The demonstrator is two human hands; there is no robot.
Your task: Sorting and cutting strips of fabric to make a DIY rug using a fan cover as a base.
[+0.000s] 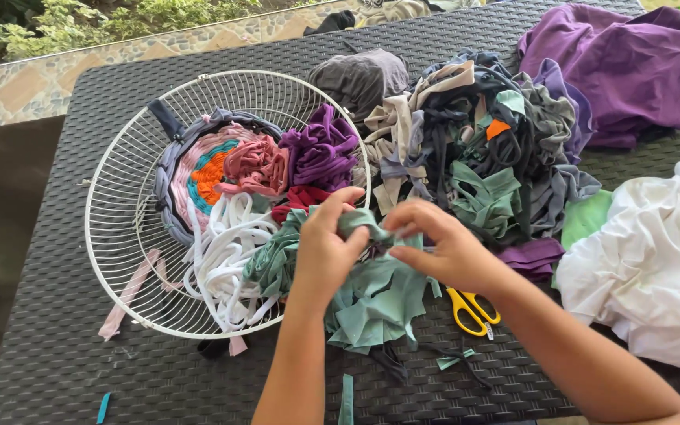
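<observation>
We see a dark woven-texture worktop point(57, 346) filling the view. At three o'clock lies a crumpled white cloth point(655, 260), and at one o'clock a heap of purple fabric point(631, 63). A round white wire fan guard point(120, 236) sits at nine o'clock, holding a coiled rag-rug piece point(206, 169) in pink, orange and teal, plus bunches of purple strips point(320, 153) and white strips point(226, 252). At twelve o'clock a tangled pile of grey, beige and green fabric strips point(474, 149) crowds right behind our hands. At centre, our left hand point(326, 248) and right hand point(446, 248) are both closed, pinching the same sage-green fabric strip point(364, 224), which trails down into a green bundle point(379, 303) beneath. Yellow-handled scissors point(470, 311) lie at five o'clock, partly hidden under our right wrist.
</observation>
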